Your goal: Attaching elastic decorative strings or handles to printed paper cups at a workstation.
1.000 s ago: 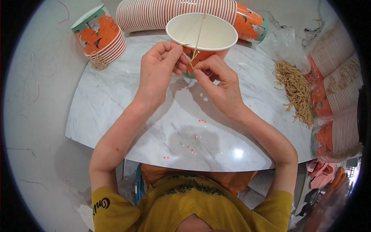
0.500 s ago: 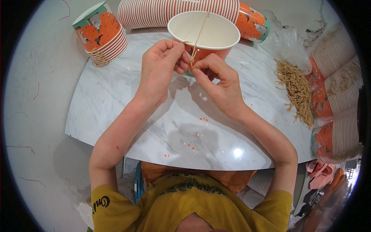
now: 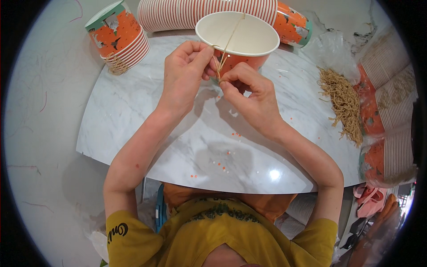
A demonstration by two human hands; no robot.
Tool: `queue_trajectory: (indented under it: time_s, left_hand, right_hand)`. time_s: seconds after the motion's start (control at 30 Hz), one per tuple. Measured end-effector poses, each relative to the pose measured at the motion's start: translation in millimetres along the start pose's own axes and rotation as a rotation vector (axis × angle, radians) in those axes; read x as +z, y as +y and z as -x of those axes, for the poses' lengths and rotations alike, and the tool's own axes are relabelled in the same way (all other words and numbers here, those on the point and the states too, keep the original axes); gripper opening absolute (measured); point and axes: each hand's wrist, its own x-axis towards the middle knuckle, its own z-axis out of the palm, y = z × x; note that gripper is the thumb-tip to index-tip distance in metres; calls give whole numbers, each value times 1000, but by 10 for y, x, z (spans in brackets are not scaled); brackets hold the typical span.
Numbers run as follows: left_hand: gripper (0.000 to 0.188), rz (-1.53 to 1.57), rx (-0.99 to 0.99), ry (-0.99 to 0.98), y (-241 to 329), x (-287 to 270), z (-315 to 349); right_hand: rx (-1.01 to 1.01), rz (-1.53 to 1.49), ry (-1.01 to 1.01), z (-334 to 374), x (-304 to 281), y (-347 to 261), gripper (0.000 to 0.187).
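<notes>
An orange paper bucket (image 3: 249, 61) with a white inside stands upright at the far middle of the marble-patterned table. A tan cord (image 3: 231, 38) runs across its mouth from the far rim to the near side, where it forms a loop or knot between my hands. My left hand (image 3: 190, 62) pinches one part of the cord at the bucket's near left. Just to the right and slightly lower, my right hand (image 3: 249, 86) pinches the cord between thumb and forefinger. The fingers partly hide the knot.
Behind the bucket lies a long row of nested paper buckets (image 3: 178, 15). A shorter upside-down stack (image 3: 116, 33) stands at far left with cord on it. A bundle of tan cords (image 3: 342, 104) rests at right, beside bagged bucket stacks (image 3: 391, 107). Small paper dots (image 3: 224, 168) lie scattered nearer me.
Both hands stay at the cord by the bucket's near side. The right fingertips have shifted very slightly; the whole view has moved a little.
</notes>
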Motion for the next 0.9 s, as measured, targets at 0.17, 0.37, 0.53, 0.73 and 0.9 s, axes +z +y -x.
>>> queue_trajectory:
  time_s: [0.17,0.37,0.53,0.73,0.9]
  left_hand:
    - [13,-2,13,0,3,2,1]
    - [14,-17,18,3,-8,4,1]
    - [15,-27,22,-4,20,6,11]
    - [14,-22,0,-27,81,-17,-16]
    - [21,-123,-116,-88,190,-127,-72]
  right_hand:
    - [-3,-4,1,1,12,-1,3]
    - [5,7,-2,10,25,-12,4]
    - [-12,41,-14,6,11,-37,4]
    - [-5,-27,-11,22,31,-18,6]
    - [151,-148,34,98,85,28,8]
